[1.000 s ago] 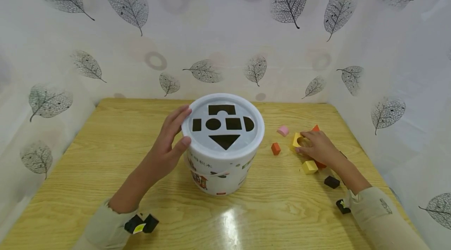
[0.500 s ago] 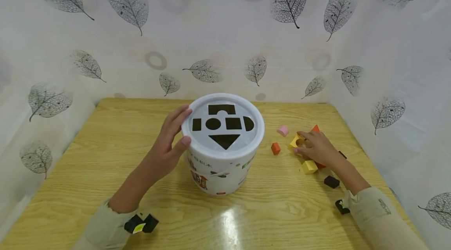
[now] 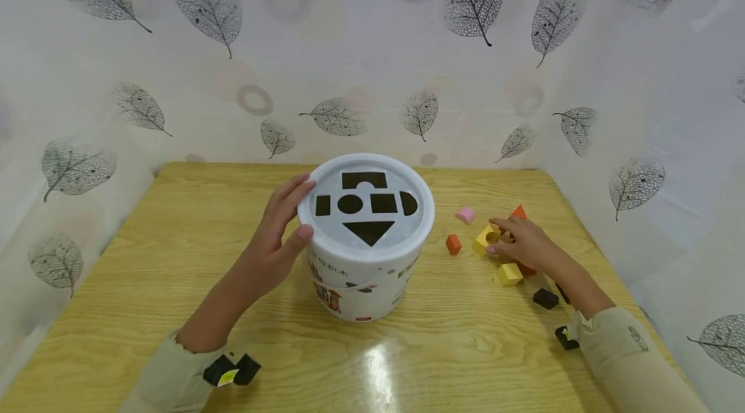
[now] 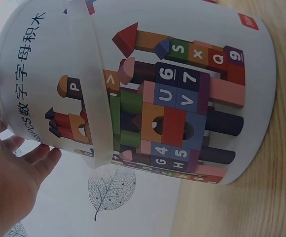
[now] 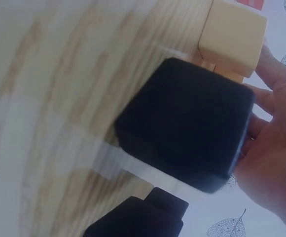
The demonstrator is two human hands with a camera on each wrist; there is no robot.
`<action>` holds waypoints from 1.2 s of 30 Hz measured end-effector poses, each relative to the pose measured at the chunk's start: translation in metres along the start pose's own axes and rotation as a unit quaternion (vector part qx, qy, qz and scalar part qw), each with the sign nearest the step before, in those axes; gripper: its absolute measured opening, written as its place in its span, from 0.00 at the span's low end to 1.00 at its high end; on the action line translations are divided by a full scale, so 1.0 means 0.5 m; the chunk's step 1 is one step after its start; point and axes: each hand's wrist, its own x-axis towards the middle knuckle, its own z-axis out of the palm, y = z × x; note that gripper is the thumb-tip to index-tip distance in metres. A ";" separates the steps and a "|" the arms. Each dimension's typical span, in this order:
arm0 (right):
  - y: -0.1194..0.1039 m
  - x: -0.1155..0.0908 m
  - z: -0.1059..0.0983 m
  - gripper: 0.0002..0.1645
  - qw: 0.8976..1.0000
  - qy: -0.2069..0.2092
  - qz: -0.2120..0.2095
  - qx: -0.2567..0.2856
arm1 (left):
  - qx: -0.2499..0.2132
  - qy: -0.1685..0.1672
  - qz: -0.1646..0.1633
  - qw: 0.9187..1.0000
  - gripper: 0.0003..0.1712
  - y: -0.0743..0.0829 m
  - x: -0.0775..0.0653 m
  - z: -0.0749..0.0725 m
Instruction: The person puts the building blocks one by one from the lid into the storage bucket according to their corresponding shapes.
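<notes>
A white bucket (image 3: 362, 284) with printed block pictures stands upright. Its pale lid (image 3: 326, 232) has several dark shaped cutouts. My left hand (image 3: 273, 242) rests against the left side of the lid, fingertips and thumb on the rim. In the left wrist view this hand (image 4: 15, 182) lies beside the lid end of the bucket. Right of the bucket, my right hand (image 3: 526, 242) pinches a yellow arch block (image 3: 482, 243) between thumb and fingers, low over the table. A yellow cube (image 3: 509, 275) lies just in front of that hand; an orange-red pointed block (image 3: 518, 212) shows behind it.
A pink half-round block (image 3: 465, 215) and a small orange-red block (image 3: 453, 244) lie between the bucket and my right hand. A black block (image 3: 546, 298) lies near my right wrist. Black devices sit at both sleeves. A leaf-print curtain (image 3: 361, 57) hangs behind the wooden table (image 3: 442, 348).
The yellow arch block has turned and shifted slightly left in my right hand's fingers. My left hand and the bucket keep their places; the head view has shifted a little.
</notes>
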 end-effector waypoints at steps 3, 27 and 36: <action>0.002 0.001 -0.002 0.44 1.000 -0.001 -0.007 -0.004 | 0.000 0.000 -0.001 1.000 0.33 0.000 0.000 0.000; 0.004 0.003 0.006 0.24 0.999 0.015 -0.013 0.037 | -0.001 -0.001 -0.010 1.000 0.33 0.001 0.000 0.000; 0.002 -0.004 0.008 0.24 0.997 0.033 0.014 0.063 | -0.002 0.002 -0.003 1.000 0.33 0.001 0.000 0.000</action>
